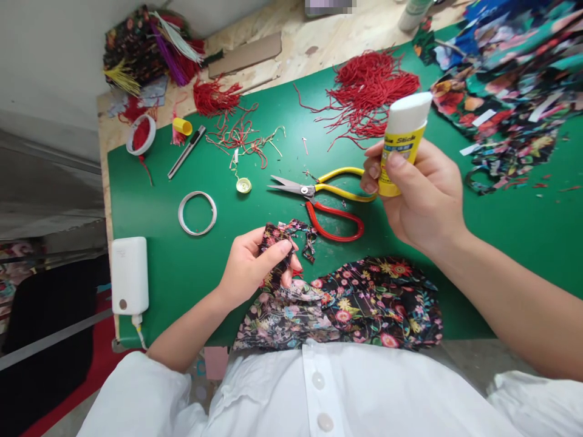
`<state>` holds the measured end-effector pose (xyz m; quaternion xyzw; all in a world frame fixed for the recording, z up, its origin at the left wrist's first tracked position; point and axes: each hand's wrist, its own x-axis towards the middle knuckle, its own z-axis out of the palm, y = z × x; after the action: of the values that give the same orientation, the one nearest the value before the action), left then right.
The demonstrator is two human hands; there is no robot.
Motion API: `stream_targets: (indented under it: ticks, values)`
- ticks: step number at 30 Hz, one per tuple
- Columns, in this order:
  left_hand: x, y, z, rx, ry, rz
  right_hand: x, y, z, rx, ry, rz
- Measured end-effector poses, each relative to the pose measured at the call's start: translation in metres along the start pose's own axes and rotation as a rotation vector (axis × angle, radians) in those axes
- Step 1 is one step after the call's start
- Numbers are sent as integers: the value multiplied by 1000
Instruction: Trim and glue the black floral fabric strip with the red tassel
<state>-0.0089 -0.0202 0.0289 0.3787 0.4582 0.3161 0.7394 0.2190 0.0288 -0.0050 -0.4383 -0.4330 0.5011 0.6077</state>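
My right hand [423, 188] is closed around a yellow glue stick [404, 142] with its white end up, raised over the right part of the table. Lower and to the left, my left hand [255, 258] pinches a folded piece of black floral fabric [274, 240]. A larger length of floral fabric [364, 300] lies below it along the near edge. A bit of red shows under my left fingers; what it is I cannot make out. Between the hands rest scissors [310, 190], blades parted, with one yellow and one red handle.
Red cords [368, 91] lie at the back, with patterned fabric scraps [510, 103] at right. Toward the left are a utility knife [186, 152], a tape ring [197, 213], a yellow cap-like piece [182, 126] and a white power bank [130, 275] with its cable.
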Motion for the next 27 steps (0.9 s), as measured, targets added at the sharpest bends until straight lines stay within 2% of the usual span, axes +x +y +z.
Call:
stream_targets:
  ticks: [8, 15, 20, 27]
  values:
    - [-2, -1, -3, 127, 21, 71, 8, 7, -6, -38, 12, -49]
    - [-5, 2, -2, 88, -39, 37, 18, 9, -12, -98, 81, -211]
    - [-5, 1, -4, 1, -83, 7, 22, 13, -17, -169, 95, -229]
    - [-6, -3, -6, 43, -88, -18, 22, 20, -25, -234, 137, -267]
